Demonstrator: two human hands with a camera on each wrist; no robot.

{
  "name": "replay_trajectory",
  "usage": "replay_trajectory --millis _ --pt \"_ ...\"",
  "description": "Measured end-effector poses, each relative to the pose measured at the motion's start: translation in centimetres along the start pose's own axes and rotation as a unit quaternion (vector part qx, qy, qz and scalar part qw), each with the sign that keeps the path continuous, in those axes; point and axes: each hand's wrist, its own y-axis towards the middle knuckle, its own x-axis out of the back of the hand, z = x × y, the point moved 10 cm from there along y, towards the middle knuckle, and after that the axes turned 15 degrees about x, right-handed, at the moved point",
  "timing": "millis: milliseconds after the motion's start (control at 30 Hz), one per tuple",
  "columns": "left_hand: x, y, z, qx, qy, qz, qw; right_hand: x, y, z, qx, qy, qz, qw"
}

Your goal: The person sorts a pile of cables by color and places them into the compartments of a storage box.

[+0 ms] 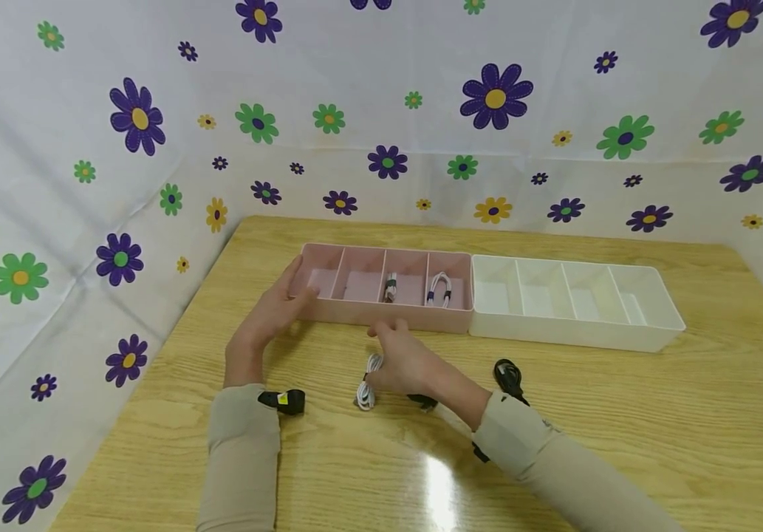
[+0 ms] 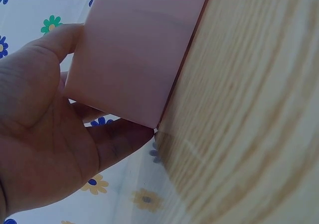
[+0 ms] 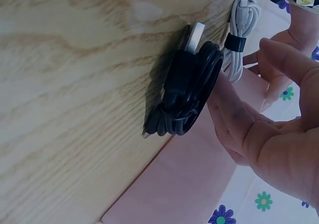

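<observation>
My left hand (image 1: 273,310) holds the left end of a pink divided box (image 1: 381,314), thumb on its front and fingers along the end wall; the left wrist view shows the box's corner (image 2: 134,59) between them. My right hand (image 1: 408,362) hovers in front of the box with loosely bent fingers and nothing in its grasp. Beside its thumb lies a white cable (image 1: 365,395) bundled with a black strap. A coiled black USB cable (image 3: 187,94) lies nearest that hand in the right wrist view, partly hidden under the wrist in the head view.
Two bundled white cables, one (image 1: 391,287) in the third compartment and one (image 1: 440,288) in the fourth, lie in the pink box. A white divided box (image 1: 574,325) adjoins it. Another black cable (image 1: 509,378) lies to the right. Behind the table hangs a flowered cloth (image 1: 368,96).
</observation>
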Motion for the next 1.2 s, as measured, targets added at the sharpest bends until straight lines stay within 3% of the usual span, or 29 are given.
replay_trajectory --millis 433,700,967,1200 --pt "-0.1 -0.2 0.2 0.002 0.003 -0.002 1.0000 -1.3 1.0 0.1 0.011 -0.035 0.029 0.9989" --pt "0.1 -0.1 0.2 -0.001 0.009 -0.005 0.9999 -1.4 1.6 0.2 0.009 -0.054 0.030 0.9980" --pt "-0.1 -0.1 0.1 -0.005 0.005 -0.001 1.0000 -0.9 1.7 0.1 -0.001 -0.047 0.002 0.9989" --pt "0.0 -0.1 0.1 -0.009 0.001 -0.003 1.0000 -1.3 1.6 1.0 0.016 -0.061 0.019 0.9978"
